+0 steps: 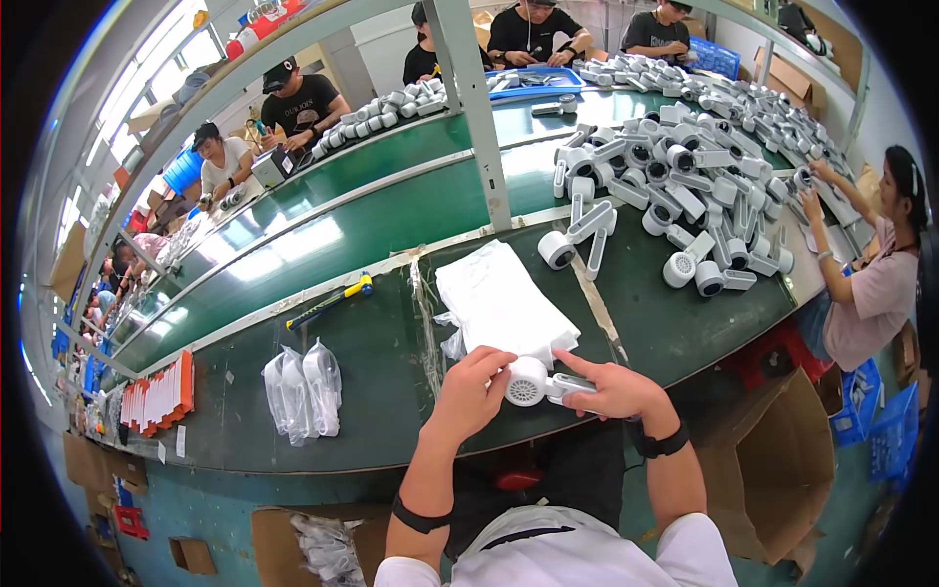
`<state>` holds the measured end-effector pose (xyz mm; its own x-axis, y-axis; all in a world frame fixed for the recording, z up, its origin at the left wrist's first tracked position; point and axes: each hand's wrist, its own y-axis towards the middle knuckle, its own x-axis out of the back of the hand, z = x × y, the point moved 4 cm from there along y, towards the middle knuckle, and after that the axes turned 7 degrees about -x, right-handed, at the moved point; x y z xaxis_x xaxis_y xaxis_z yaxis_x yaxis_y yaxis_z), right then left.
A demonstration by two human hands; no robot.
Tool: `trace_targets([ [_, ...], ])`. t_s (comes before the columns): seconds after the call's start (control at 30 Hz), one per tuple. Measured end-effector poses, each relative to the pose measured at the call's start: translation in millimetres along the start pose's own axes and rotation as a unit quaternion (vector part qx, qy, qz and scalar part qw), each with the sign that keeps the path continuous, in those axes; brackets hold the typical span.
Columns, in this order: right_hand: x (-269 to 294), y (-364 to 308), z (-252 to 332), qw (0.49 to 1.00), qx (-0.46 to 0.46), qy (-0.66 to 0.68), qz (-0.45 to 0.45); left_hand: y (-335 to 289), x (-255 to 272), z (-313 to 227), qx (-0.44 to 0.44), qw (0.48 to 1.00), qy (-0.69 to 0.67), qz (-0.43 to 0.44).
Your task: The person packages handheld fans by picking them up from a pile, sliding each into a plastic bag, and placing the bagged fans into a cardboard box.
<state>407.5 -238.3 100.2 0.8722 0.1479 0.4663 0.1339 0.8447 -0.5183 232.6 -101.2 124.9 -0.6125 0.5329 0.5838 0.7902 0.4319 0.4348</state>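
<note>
A white-and-grey handheld fan point(526, 383) is held between my two hands at the table's near edge, its round grille facing up. My left hand point(470, 393) grips the side of the fan's head, fingers curled against it. My right hand point(618, 388) is closed around the grey handle, its index finger stretched toward a stack of white plastic bags point(504, 298). The stack lies flat just beyond the fan. To the left, several bagged fans point(302, 389) lie side by side on the dark green tabletop.
A large pile of handheld fans point(685, 186) covers the right side, with a few loose ones point(579, 237) nearer me. A yellow-and-black hammer point(331, 300) and orange-and-white boxes point(158, 393) are on the left. A metal post point(479, 127) rises ahead. Open cartons point(773, 465) stand below; a co-worker point(875, 259) sits right.
</note>
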Motion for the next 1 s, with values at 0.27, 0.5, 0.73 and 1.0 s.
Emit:
trace_targets([
  [0.27,-7.0,6.2,-3.3,0.996,0.012,0.08,-0.039,-1.5,-5.1,-10.3,-0.008,0.999,-0.007,0.039],
  [0.5,-31.0,8.2,-12.0,0.935,0.039,0.329,-0.122,-7.0,-20.4,-4.6,-0.036,0.994,0.059,-0.081],
  [0.73,-36.1,3.9,-14.6,0.931,0.038,0.336,-0.136,-7.2,-30.7,8.5,-0.045,0.99,0.088,-0.104],
  [1.0,-36.9,-0.4,-13.4,0.943,0.039,0.308,-0.123,3.0,-19.7,7.7,0.02,0.98,0.017,-0.196],
])
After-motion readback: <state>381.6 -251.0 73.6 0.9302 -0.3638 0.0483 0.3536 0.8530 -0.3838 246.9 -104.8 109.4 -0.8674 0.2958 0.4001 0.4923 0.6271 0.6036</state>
